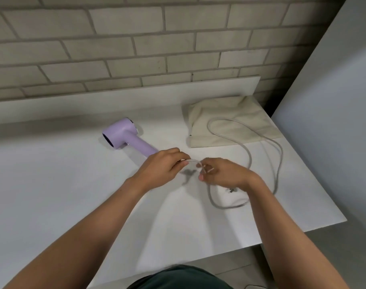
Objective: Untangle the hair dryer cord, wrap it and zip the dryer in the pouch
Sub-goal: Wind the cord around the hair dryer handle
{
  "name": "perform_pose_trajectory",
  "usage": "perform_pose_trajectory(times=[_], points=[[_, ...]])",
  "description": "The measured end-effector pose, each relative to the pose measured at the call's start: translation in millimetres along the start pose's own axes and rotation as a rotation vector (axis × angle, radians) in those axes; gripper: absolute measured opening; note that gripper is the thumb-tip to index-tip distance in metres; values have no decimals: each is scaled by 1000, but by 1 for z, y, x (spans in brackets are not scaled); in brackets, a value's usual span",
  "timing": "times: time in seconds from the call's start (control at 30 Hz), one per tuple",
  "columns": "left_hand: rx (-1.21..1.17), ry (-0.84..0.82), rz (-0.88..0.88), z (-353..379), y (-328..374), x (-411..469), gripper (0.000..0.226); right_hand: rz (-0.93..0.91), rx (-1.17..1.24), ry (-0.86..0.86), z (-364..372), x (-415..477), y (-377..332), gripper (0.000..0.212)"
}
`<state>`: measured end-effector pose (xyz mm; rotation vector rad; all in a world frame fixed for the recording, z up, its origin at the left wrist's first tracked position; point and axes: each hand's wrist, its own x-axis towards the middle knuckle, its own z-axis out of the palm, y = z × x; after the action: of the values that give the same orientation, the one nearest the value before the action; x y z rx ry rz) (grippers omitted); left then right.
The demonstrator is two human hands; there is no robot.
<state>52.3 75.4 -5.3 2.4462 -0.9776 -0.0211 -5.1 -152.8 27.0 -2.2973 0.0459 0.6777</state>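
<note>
Pale brick wall behind, and in front of you a white bench (52, 174) carries everything. Furthest left lies the lilac plastic hair dryer (123, 133) on its side, handle pointing toward your hands. Your left hand (163, 167) hides the handle's end, its fingers curled and pinching the grey cord (248, 155) against the thumb. Just beside it, your right hand (225, 174) pinches the same cord at what looks like a small kink or knot. Only a short span runs between the two grips.

From there the cord sprawls right in loose loops, one lying across the cream fabric pouch (230, 113) by the wall. The dark plug (232, 190) appears to sit under your right wrist.

Pull your hands apart too hard and the tangle will likely cinch tighter. A long haul could also tug the dryer across the bench, or let the far loop snag the pouch and shift it toward the right edge.
</note>
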Motion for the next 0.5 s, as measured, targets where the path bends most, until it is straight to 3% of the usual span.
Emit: perform_pose_trajectory(times=[0.03, 0.13, 0.27, 0.4, 0.5], points=[[-11, 0, -5, -2, -1, 1, 27, -27, 37, 16, 5, 2, 3, 17], [-71, -38, -33, -6, -9, 0, 34, -74, 301, 105, 5, 3, 10, 19], [-182, -19, -122, -29, -51, -3, 56, -133, 173, 178, -5, 7, 14, 18], [137, -165, -143, -44, -111, 7, 71, -181, 158, 236, -17, 9, 10, 13], [307, -240, -65, -31, -136, 22, 61, -236, 166, 240, -20, 8, -2, 9]])
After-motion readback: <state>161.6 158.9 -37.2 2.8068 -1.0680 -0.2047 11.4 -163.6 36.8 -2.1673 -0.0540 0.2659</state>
